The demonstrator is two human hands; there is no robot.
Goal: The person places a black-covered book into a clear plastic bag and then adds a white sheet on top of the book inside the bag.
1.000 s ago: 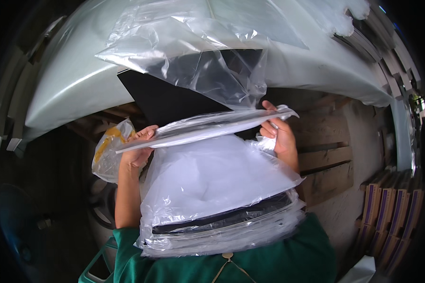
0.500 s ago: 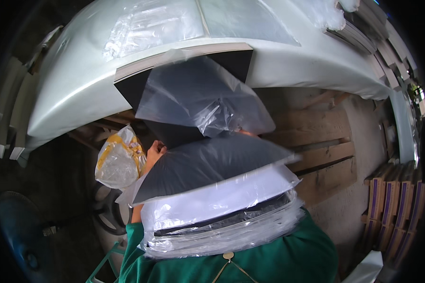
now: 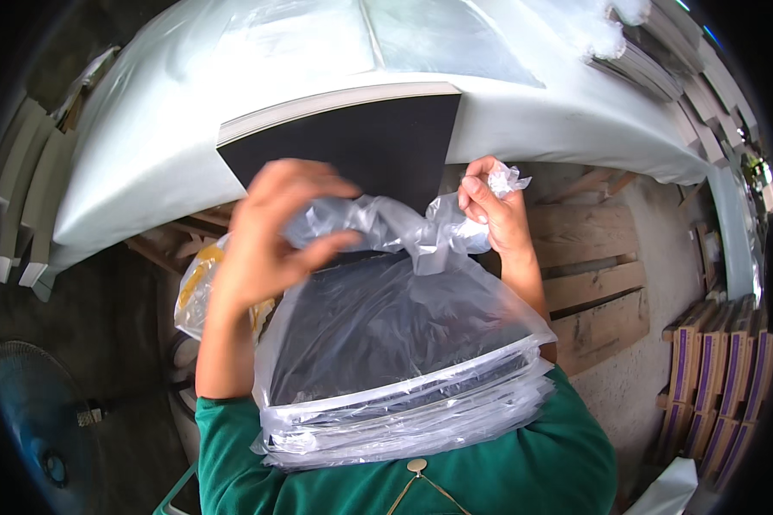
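A stack of flat dark panels in clear plastic bags point(image 3: 404, 433) lies across my lap. The top bag point(image 3: 395, 322) has a dark sheet-like item inside, and its loose far end point(image 3: 421, 232) is gathered into a crumpled roll. My right hand point(image 3: 494, 206) is closed on a bunched piece of that plastic, which pokes out above the fingers. At the other end of the roll, my left hand point(image 3: 270, 232) is curved with thumb and fingers apart, the plastic between them. Just beyond, a thick black-faced slab point(image 3: 361, 137) with a pale layered edge leans against the covered table.
Pale sheeting covers the table point(image 3: 567, 103) ahead. A clear and yellow plastic bag point(image 3: 199, 296) hangs left of my arm. At lower left stands a blue fan point(image 3: 34, 421). Wooden pallet boards point(image 3: 593, 283) and stacked cartons point(image 3: 704, 369) are at right.
The top bag has settled flat onto the stack. Its loose end, spread over the black slab before, is now bunched. Both hands have come up into view on top of it.
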